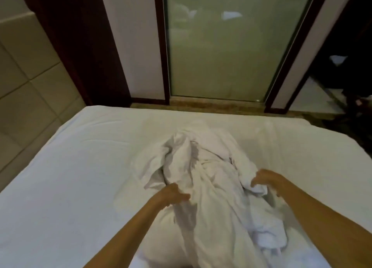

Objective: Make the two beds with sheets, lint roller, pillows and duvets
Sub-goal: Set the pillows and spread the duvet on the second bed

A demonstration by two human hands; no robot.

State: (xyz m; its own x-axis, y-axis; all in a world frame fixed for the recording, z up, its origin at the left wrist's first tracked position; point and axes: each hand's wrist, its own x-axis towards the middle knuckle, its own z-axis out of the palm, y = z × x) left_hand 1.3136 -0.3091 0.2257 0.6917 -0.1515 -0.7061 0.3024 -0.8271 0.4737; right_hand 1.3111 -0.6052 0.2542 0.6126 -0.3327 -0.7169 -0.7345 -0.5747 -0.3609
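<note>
Both arms reach forward over the white-sheeted bed (80,167), where a crumpled white cloth bundle (203,167), a sheet or duvet cover, lies mid-mattress. The step seems to be finding its edges. Next it needs lifting and shaking open. The left hand (173,193) pinches a fold, and the right hand (267,179) clutches a bunched edge with its fingers curled down.

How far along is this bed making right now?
Done: a white sheet lies fairly smooth across the bed. In hand: the left hand and right hand both grip the bunched white bedding in the middle, not yet spread out. Left: spreading it flat and adding pillows, since none lie on this bed. The second bed is out of view.
</note>
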